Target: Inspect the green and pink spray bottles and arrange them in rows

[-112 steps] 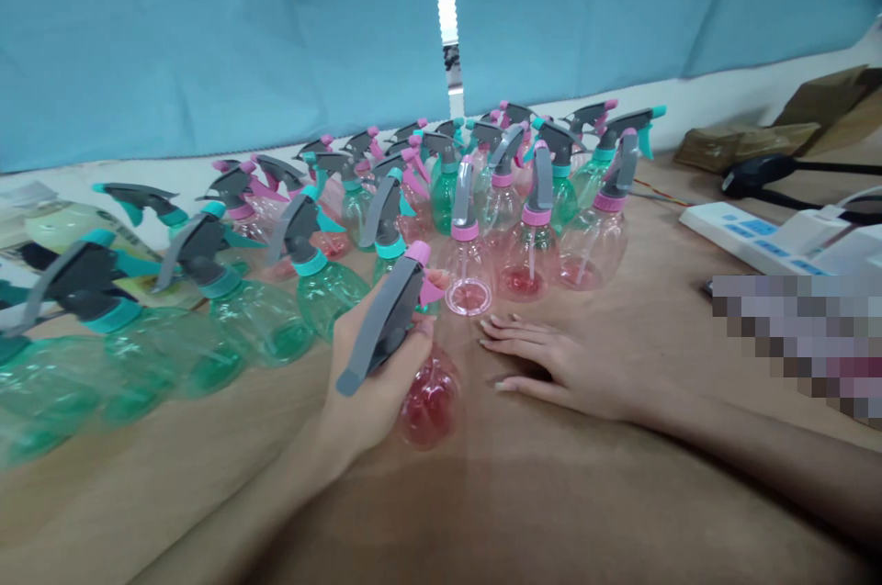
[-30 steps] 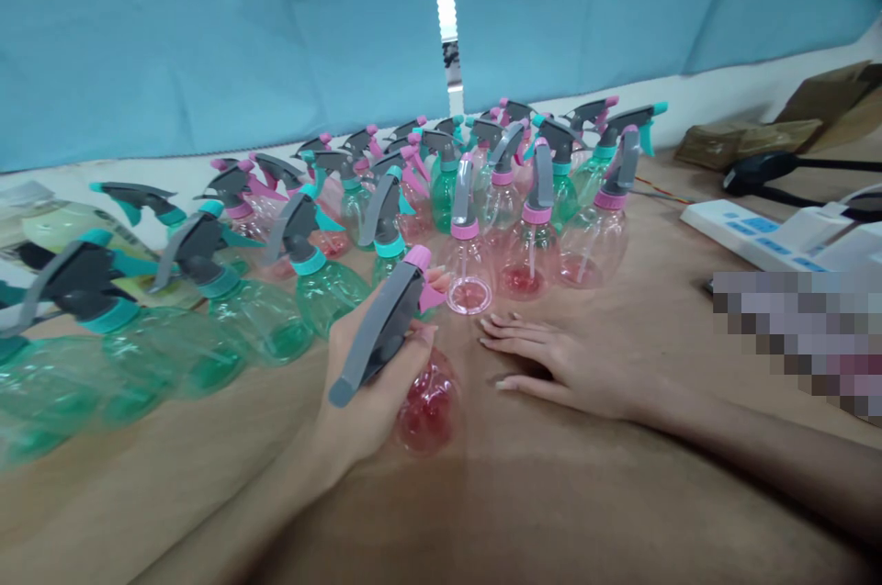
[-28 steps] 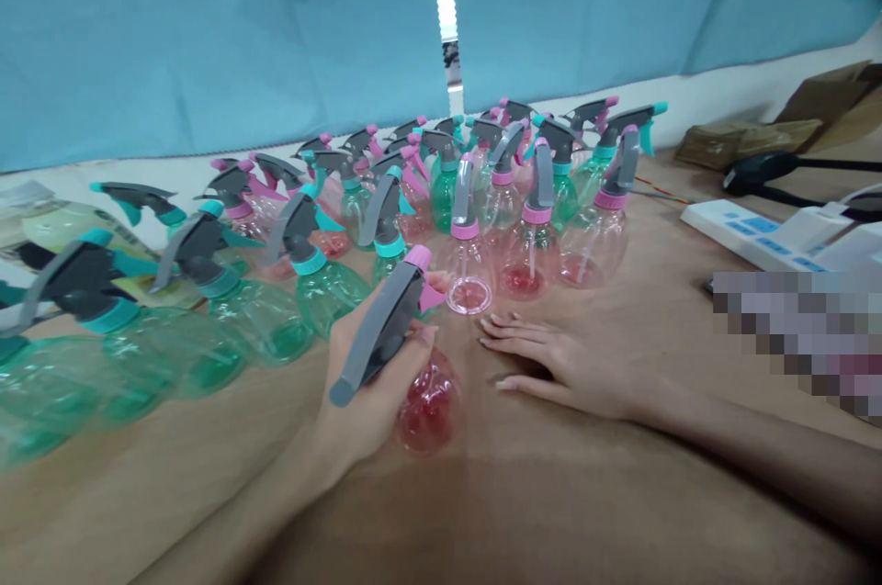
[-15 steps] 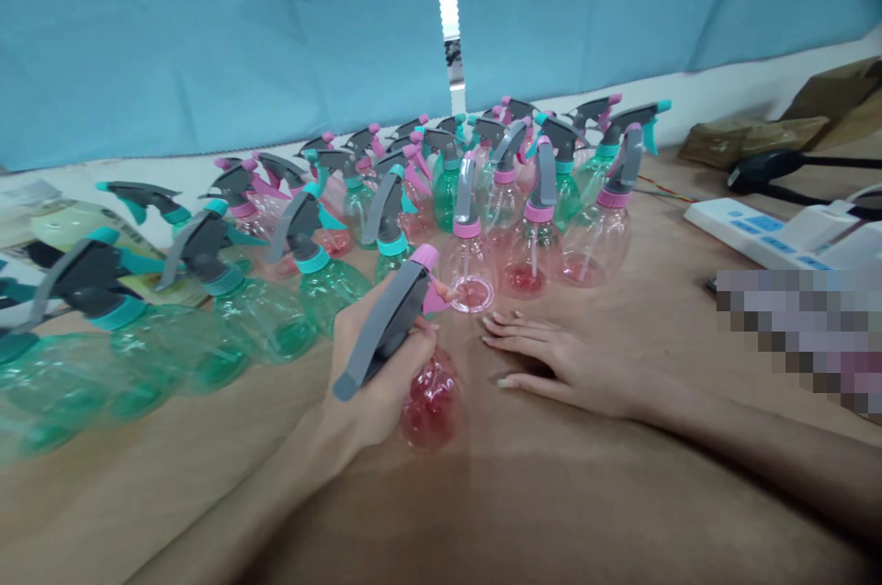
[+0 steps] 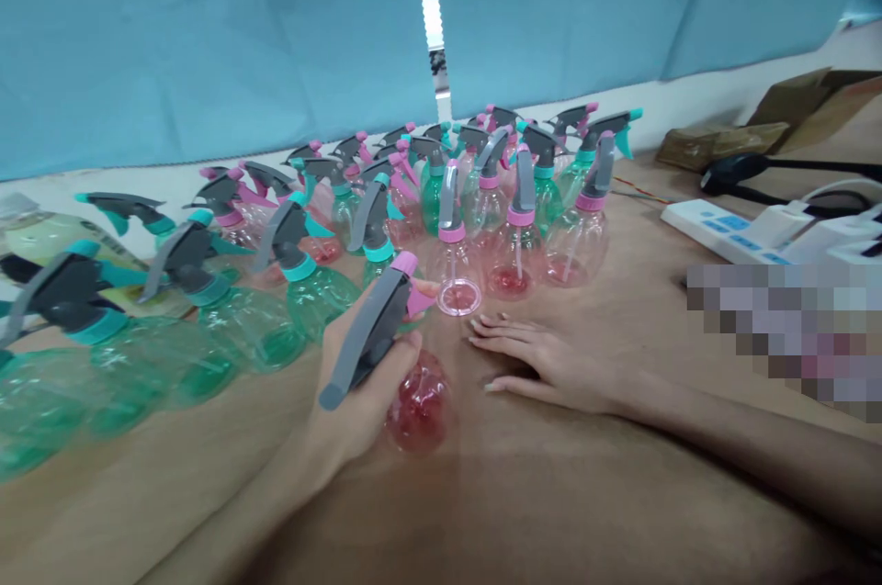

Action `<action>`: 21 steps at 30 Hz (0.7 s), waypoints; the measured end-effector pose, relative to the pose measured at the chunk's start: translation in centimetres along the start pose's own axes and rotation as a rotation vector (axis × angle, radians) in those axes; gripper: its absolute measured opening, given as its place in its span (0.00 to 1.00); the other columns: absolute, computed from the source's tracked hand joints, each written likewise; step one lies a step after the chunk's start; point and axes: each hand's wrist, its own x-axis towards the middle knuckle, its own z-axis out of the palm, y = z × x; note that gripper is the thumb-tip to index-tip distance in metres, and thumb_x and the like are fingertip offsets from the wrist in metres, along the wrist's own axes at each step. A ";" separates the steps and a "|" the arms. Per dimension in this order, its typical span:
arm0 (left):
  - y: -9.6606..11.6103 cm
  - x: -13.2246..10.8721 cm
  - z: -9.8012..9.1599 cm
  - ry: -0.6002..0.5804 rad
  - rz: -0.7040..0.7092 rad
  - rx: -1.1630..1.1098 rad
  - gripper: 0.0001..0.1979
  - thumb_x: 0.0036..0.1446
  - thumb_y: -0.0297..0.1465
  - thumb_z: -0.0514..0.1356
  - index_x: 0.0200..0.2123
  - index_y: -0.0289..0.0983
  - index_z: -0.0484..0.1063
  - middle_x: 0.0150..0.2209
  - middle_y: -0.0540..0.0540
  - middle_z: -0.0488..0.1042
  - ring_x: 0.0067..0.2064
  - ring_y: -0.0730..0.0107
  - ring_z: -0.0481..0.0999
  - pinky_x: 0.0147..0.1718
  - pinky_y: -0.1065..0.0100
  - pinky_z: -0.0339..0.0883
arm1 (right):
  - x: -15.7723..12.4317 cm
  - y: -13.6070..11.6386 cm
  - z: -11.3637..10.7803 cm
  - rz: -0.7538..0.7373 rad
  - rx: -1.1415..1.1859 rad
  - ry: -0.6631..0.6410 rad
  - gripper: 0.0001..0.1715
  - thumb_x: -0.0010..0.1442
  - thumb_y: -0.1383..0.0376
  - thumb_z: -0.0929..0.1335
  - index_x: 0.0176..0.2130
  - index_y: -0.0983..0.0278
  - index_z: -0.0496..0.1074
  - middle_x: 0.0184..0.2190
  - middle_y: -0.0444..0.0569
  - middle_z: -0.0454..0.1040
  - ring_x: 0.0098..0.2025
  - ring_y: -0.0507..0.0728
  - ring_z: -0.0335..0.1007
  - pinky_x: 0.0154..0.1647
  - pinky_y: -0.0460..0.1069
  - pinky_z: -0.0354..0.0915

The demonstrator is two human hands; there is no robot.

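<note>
My left hand (image 5: pixel 358 392) is wrapped round the neck of a pink spray bottle (image 5: pixel 420 401) that stands on the brown table (image 5: pixel 551 511). Its grey trigger head (image 5: pixel 362 332) with a pink nozzle sticks up over my fingers. My right hand (image 5: pixel 544 360) lies flat on the table just right of the bottle, fingers stretched out and holding nothing. Just beyond my fingertips stands another pink spray bottle (image 5: pixel 455 268).
Several pink and green spray bottles (image 5: pixel 482 190) crowd the table behind my hands, and green ones (image 5: pixel 241 309) run off to the left. A white power strip (image 5: pixel 730 231), a black object (image 5: pixel 737 172) and brown cardboard (image 5: pixel 806 98) lie at the right. A blue curtain hangs behind.
My hands and the held bottle keep their pose. Only the view has shifted a little, so everything sits slightly further left in the picture.
</note>
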 end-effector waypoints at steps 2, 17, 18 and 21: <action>0.1 0.0 0.2 -0.016 -0.010 -0.010 0.10 0.52 0.32 0.59 0.39 0.43 0.74 0.37 0.49 0.77 0.40 0.59 0.77 0.42 0.58 0.72 | 0.0 -0.4 -0.2 0.001 0.011 -0.008 0.36 0.64 0.49 0.64 0.64 0.62 0.59 0.65 0.54 0.59 0.67 0.62 0.52 0.65 0.62 0.53; 2.2 -0.3 6.2 -0.072 -0.011 -0.094 0.04 0.58 0.33 0.58 0.37 0.43 0.69 0.30 0.51 0.72 0.30 0.65 0.74 0.30 0.64 0.70 | -1.9 -6.6 -5.1 0.046 0.259 0.106 0.44 0.51 0.48 0.73 0.59 0.63 0.60 0.56 0.57 0.69 0.57 0.65 0.67 0.56 0.58 0.64; 2.4 -0.1 6.9 -0.079 -0.005 -0.106 0.05 0.58 0.34 0.58 0.38 0.43 0.69 0.31 0.51 0.72 0.31 0.65 0.75 0.32 0.63 0.71 | -2.3 -6.5 -5.2 0.053 0.257 0.127 0.45 0.51 0.47 0.74 0.60 0.63 0.59 0.56 0.57 0.69 0.56 0.65 0.67 0.56 0.58 0.64; 3.1 0.5 9.4 -0.072 0.053 -0.153 0.11 0.57 0.32 0.59 0.45 0.44 0.69 0.36 0.49 0.74 0.37 0.62 0.76 0.39 0.60 0.72 | -3.4 -5.7 -5.1 0.104 0.222 0.186 0.51 0.48 0.44 0.74 0.61 0.64 0.57 0.53 0.59 0.69 0.54 0.68 0.67 0.54 0.62 0.65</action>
